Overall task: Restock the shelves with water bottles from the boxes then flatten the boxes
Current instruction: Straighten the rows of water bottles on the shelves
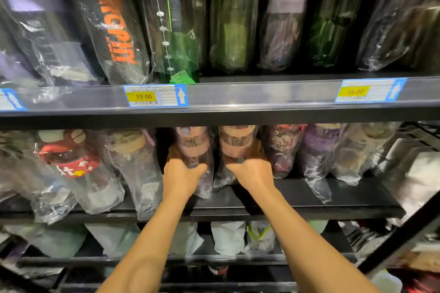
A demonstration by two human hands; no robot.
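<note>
Our left hand [183,173] curls its fingers round one wrapped bottle [194,145], and our right hand [252,173] clamps a second bottle [238,144] just beside it, both standing on the middle shelf [309,197]. We should push them straight back, upright, in line with the neighbouring bottles [281,150].

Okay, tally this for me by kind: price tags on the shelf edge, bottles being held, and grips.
Price tags: 3 (19.00 tag, 16.00 tag, cut-off tag at the left edge)
Held bottles: 2 (left bottle, right bottle)
Grips: 2 (left grip, right grip)
Total: 7
</note>
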